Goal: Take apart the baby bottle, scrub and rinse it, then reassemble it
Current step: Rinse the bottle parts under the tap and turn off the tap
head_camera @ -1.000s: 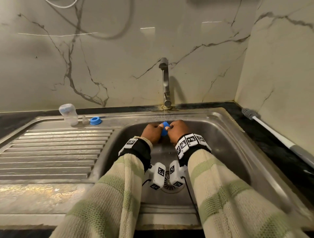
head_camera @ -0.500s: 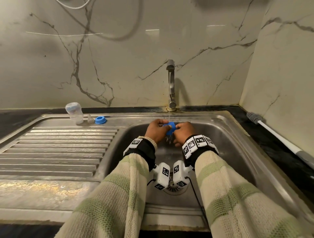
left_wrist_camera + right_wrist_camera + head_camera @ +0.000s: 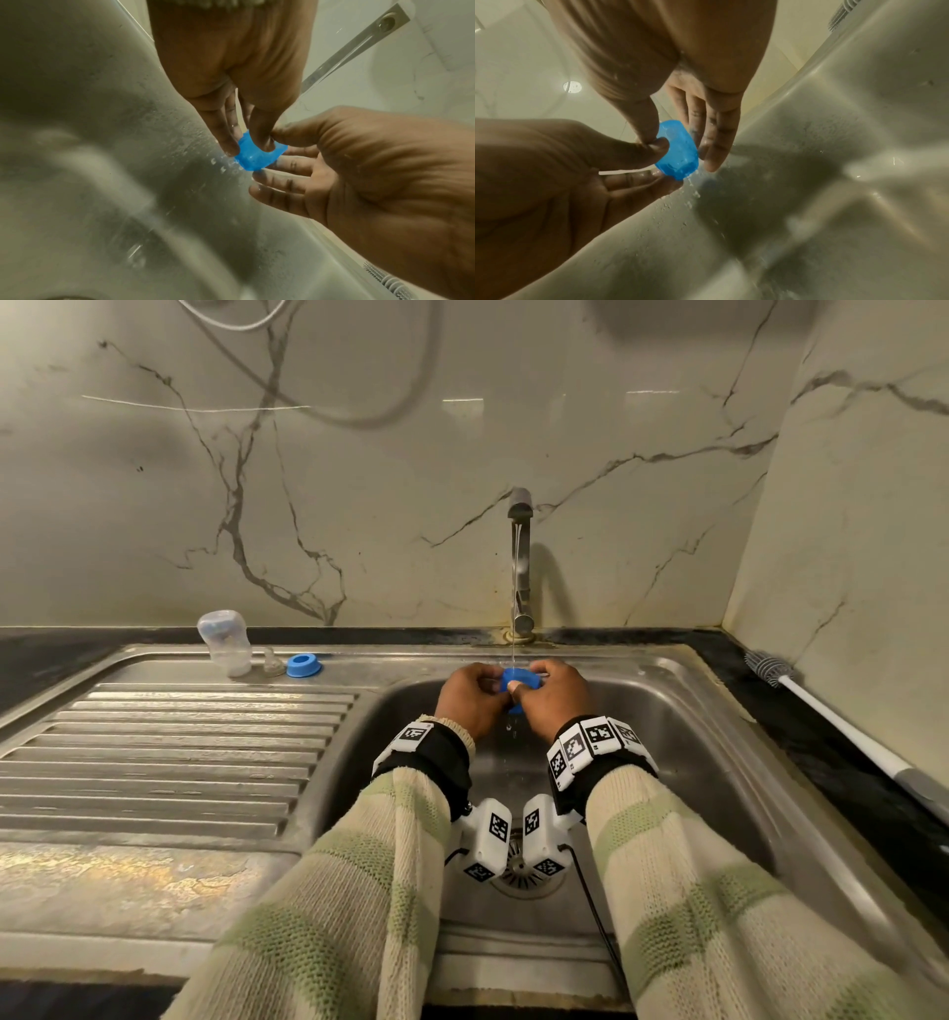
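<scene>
On the far left of my head view the ribbed drainboard point(image 3: 169, 752) runs up to the sink's back ledge, where the clear bottle body point(image 3: 225, 642) stands mouth-down. Just right of it I see a small clear nipple point(image 3: 273, 664), then a blue screw ring point(image 3: 304, 666) lying flat, the three close together and well apart from my hands.

Further right, over the steel sink basin point(image 3: 683, 762), my left hand point(image 3: 470, 698) pinches a translucent blue cap point(image 3: 519, 683) between thumb and fingertips; the left wrist view shows the thumb on its side wall. My right hand point(image 3: 552, 698) meets it from the other side, thumb point(image 3: 639, 121) pressed on the cap beside the left thumb, its straight fingers point(image 3: 713, 130) backing the far face. The cap sits directly under the thin stream falling from the tap point(image 3: 520, 557), and drops run off it down the basin wall. My wrist cameras partly hide the drain strainer point(image 3: 518, 878) near me.

Far right, a bottle brush point(image 3: 832, 721) lies on the dark counter point(image 3: 847, 762) along the wall.
</scene>
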Tool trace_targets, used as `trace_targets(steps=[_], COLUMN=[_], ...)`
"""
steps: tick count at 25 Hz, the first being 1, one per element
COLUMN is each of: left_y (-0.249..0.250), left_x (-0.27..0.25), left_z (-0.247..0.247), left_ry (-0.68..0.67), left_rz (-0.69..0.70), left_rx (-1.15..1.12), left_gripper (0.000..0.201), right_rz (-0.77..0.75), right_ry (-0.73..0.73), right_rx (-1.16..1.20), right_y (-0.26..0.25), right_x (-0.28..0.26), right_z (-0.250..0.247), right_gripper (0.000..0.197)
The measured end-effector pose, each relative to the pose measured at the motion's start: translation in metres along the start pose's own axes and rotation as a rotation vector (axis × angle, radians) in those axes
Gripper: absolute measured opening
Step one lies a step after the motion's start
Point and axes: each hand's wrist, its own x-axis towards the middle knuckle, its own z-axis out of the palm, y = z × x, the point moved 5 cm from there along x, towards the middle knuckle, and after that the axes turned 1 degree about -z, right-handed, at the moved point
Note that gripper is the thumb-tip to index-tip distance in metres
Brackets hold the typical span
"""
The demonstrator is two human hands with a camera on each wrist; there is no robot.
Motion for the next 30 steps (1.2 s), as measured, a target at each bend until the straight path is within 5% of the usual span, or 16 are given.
trace_targets(steps=[3, 7, 11, 17, 21, 30], left_y=[0.001, -0.003, -0.001, 0.005, 0.016, 0.023], left_x=[-0.001, -0.002, -0.005, -0.006, -0.009, -0.009], left_z=[0.004, 0.011, 0.011, 0.002, -0.009, -0.021], left_ry=[-0.057, -0.177, -0.233, -0.095, 0.035, 0.170], left_rz=[-0.017, -0.056, -0.063, -0.019, 0.123, 0.184], left_rx=[-0.008, 0.058, 0.075, -0.044, 0.056, 0.295], left_gripper=[0.035, 0.042, 0.040, 0.047, 0.048, 0.048], right_rz=[0.012, 0.002, -0.027, -0.101, -0.122, -0.047], right_ry=[-0.033, -0.052, -0.018, 0.013, -0.026, -0.100], right_rx=[-0.069, -0.133, -0.200, -0.045, 0.103, 0.135], right_y=[-0.001, -0.001, -0.007, -0.010, -0.016, -0.008], right_x=[0.000, -0.001, -0.006, -0.005, -0.007, -0.001], right_z=[0.000, 0.002, -0.003, -0.003, 0.000, 0.018], right_gripper=[0.062, 0.046, 0.058, 0.053, 0.050, 0.036])
